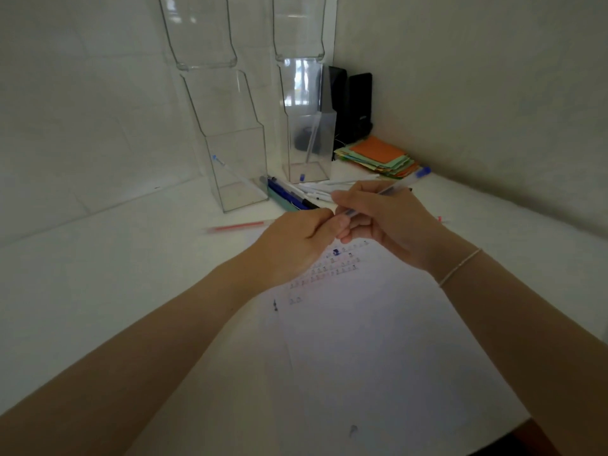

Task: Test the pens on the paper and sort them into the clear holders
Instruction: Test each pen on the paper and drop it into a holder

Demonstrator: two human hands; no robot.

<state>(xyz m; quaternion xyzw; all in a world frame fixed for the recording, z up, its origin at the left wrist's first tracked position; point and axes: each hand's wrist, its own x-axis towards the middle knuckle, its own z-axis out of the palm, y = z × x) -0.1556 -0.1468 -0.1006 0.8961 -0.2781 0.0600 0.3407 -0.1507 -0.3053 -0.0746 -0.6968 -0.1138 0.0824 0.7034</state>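
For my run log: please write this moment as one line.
phase: pen check | right hand: holds blue pen | left hand: pinches its lower end | paper: has test marks | holders: one pen each

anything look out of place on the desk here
One red pen lies alone on the table, left of the paper, apart from the pen pile by the clear holders. The paper also carries a dark smudge near its bottom edge.

Two clear holders are standing at the back of the desk (98, 274), the left holder (235, 166) beside the right holder (307, 143), each containing one pen. Loose pens (292, 194) are lying before them. The paper (378, 340) is lying nearest, under both hands. A stack of cards (378, 158) is sitting right of the holders.
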